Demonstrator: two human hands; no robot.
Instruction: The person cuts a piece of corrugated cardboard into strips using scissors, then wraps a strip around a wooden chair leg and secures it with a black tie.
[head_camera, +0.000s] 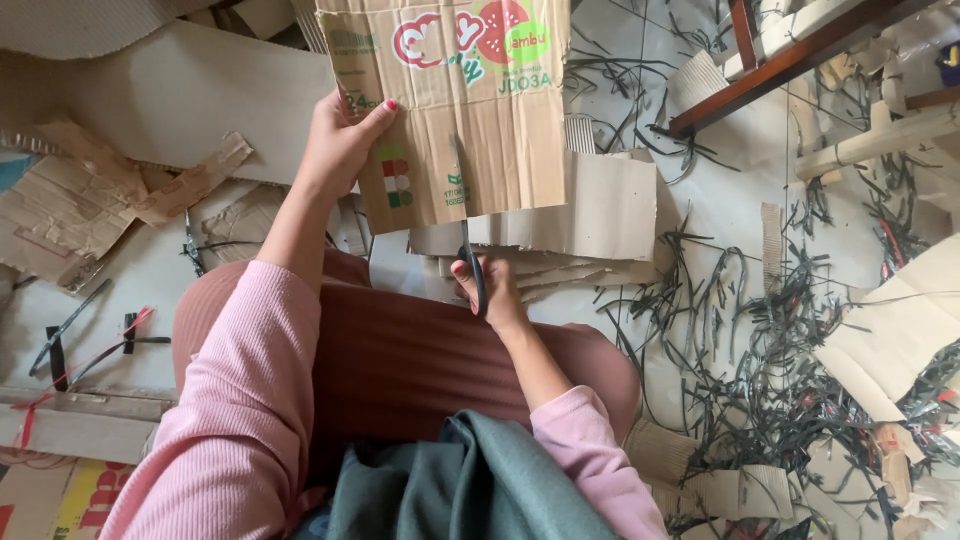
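Observation:
My left hand (343, 140) grips the left edge of a printed brown cardboard sheet (480, 130) and holds it up in front of me. My right hand (490, 288) is closed on the black handles of a pair of scissors (468, 235). The blades point up into the sheet's lower edge, inside a cut running up its middle. A stack of cut cardboard strips (575, 225) lies on the floor just behind the sheet. My knees, in a reddish-brown garment, are below both hands.
Black plastic strapping (760, 350) is scattered over the floor at right. Flat cardboard pieces (80, 200) lie at left and at the right edge (900, 340). A dark wooden frame (780, 60) stands at upper right. Another black tool (62, 325) lies at left.

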